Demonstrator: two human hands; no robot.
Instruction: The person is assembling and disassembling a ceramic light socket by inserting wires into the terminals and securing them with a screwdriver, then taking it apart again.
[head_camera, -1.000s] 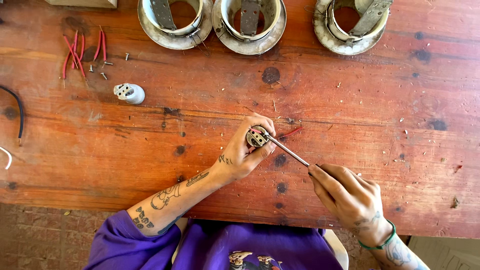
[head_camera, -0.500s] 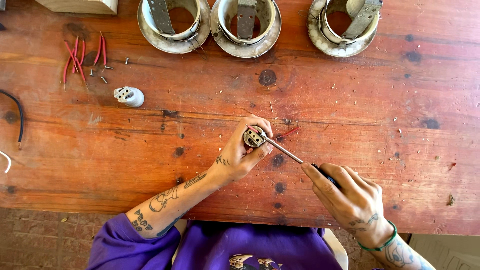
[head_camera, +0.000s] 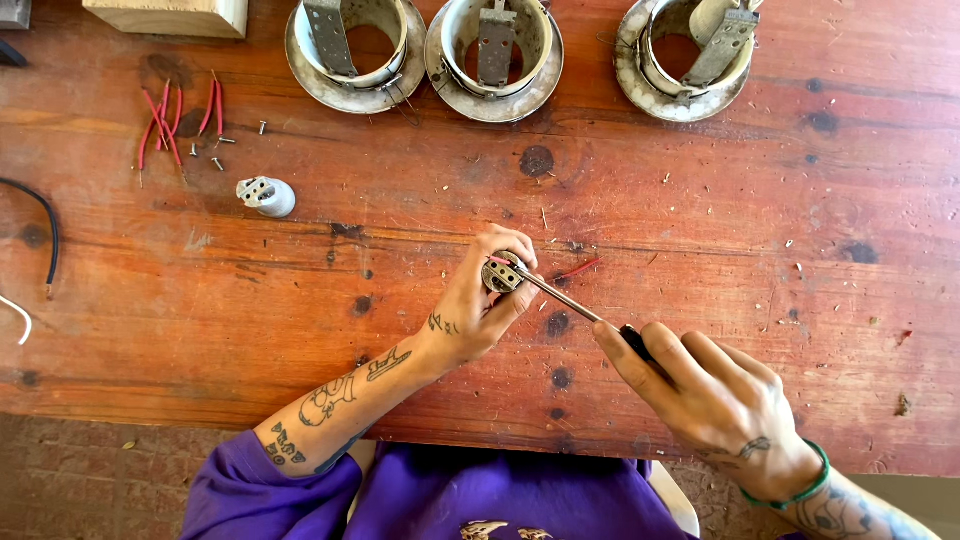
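While your left hand (head_camera: 478, 305) clamps the small round socket (head_camera: 500, 275) between thumb and fingertips, your right hand (head_camera: 715, 395) grips the dark handle of a screwdriver (head_camera: 570, 302), its slim steel shaft slanting up with the tip set in the socket's face. A red wire (head_camera: 578, 268) pokes out just beside it. Beneath lies the scarred reddish wooden table (head_camera: 700, 200). Near the far edge sit three dull metal rings (head_camera: 490, 60). Compared with a second ago, both hands have barely shifted.
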